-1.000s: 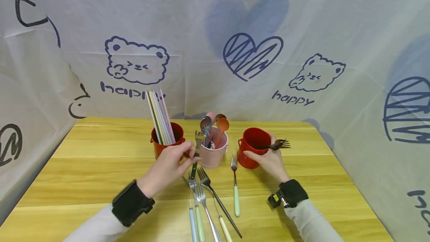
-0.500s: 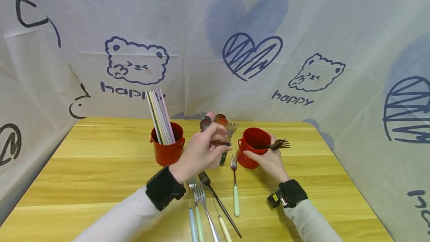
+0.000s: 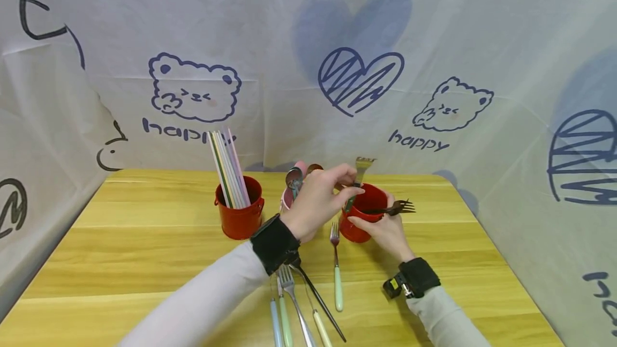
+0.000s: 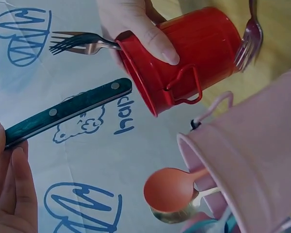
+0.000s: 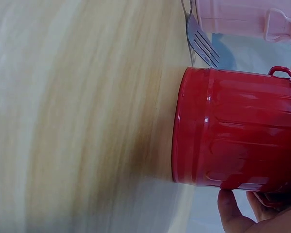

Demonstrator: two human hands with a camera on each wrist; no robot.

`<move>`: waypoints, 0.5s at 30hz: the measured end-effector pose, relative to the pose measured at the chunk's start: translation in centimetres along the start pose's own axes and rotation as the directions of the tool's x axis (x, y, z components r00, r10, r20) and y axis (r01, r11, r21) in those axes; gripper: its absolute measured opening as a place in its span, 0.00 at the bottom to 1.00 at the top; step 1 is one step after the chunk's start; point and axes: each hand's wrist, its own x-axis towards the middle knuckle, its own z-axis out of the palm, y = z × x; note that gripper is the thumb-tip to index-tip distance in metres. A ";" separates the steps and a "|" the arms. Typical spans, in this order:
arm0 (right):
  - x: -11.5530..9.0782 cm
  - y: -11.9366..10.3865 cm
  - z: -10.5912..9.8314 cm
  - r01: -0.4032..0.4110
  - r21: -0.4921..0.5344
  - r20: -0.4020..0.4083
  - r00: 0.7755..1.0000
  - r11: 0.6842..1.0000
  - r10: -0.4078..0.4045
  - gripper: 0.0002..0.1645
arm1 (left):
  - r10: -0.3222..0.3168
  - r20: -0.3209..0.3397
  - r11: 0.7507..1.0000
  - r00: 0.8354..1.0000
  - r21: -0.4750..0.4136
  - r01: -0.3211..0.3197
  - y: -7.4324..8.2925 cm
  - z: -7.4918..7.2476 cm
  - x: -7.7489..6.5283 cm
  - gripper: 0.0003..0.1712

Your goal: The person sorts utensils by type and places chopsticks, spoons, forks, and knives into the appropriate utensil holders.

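My left hand (image 3: 320, 197) pinches a fork (image 3: 363, 166) by its dark green riveted handle (image 4: 68, 112), tines up. The handle's lower end overlaps the mouth of the right-hand red bucket (image 3: 354, 233). My right hand (image 3: 389, 233) holds that bucket by its side, thumb at the front and fingers behind. In the right wrist view, the bucket (image 5: 242, 128) stands upright on the table. Dark forks (image 3: 402, 207) lean out over its right rim. Beside it lies a fork with a pale green handle (image 3: 338, 285).
A pink bucket (image 4: 262, 145) of spoons stands left of the held bucket, partly behind my left hand. Farther left, another red bucket (image 3: 241, 224) holds long straws (image 3: 231, 173). Several forks (image 3: 296, 304) lie at the table's front. A printed cloth (image 3: 275, 68) hangs behind.
My left hand has carried the green-handled fork rightward, from beside the pink bucket to over the right red bucket. My right hand keeps its hold on the bucket, unmoved.
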 end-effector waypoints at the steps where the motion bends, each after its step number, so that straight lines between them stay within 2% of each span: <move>1: 0.0 0.0 0.0 0.000 0.001 -0.002 1.000 1.000 0.000 0.55 | 0.002 -0.001 1.000 1.000 0.012 -0.002 0.0 0.2 0.3 0.12; 8: -0.2 0.0 0.0 -0.006 0.011 0.007 1.000 1.000 0.006 0.55 | -0.009 0.020 0.996 1.000 0.088 0.007 -0.1 2.0 2.1 0.10; 15: 0.1 -0.2 0.0 0.026 -0.011 -0.007 1.000 1.000 -0.026 0.55 | -0.025 0.027 0.980 0.999 0.198 0.019 -0.4 3.3 2.8 0.09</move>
